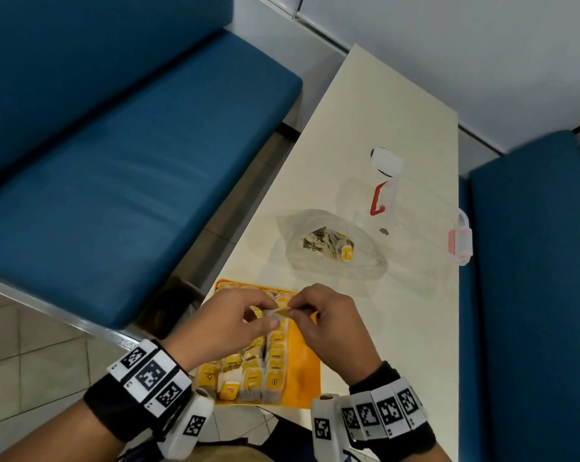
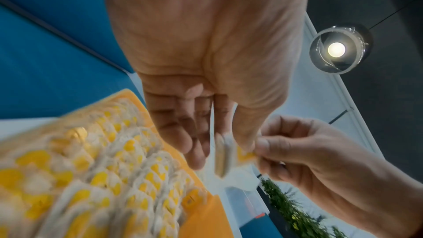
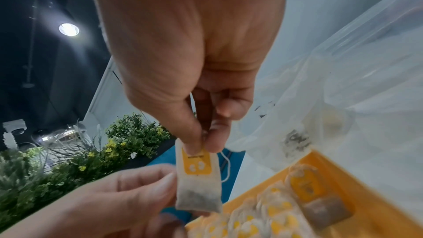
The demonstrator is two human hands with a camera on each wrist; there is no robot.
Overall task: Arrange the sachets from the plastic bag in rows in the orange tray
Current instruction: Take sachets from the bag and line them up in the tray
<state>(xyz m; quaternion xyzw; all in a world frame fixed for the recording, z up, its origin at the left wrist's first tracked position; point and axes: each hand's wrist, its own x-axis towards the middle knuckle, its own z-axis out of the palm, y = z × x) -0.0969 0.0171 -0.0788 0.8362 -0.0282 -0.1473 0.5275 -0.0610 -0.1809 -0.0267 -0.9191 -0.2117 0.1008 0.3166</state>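
Observation:
Over the orange tray [image 1: 302, 361] both hands hold up one tea sachet [image 1: 277, 311], white paper with a yellow tag. My right hand [image 3: 201, 144] pinches the sachet [image 3: 198, 187] by its top edge between thumb and forefinger, and its string dangles behind. My left hand [image 2: 228, 142] pinches the sachet [image 2: 223, 156], seen edge-on, at its side. In the head view the left hand [image 1: 267, 315] and right hand [image 1: 293, 311] meet fingertip to fingertip. Rows of sachets [image 1: 258, 365] fill the tray's left part. The plastic bag [image 1: 328, 241] lies open beyond the tray with several sachets inside.
The tray [image 3: 377, 196] has a bare orange strip along its right side. A clear plastic box with red latches [image 1: 382, 198] stands behind the bag on the cream table [image 1: 382, 111]. Blue benches [image 1: 115, 161] flank the table on both sides.

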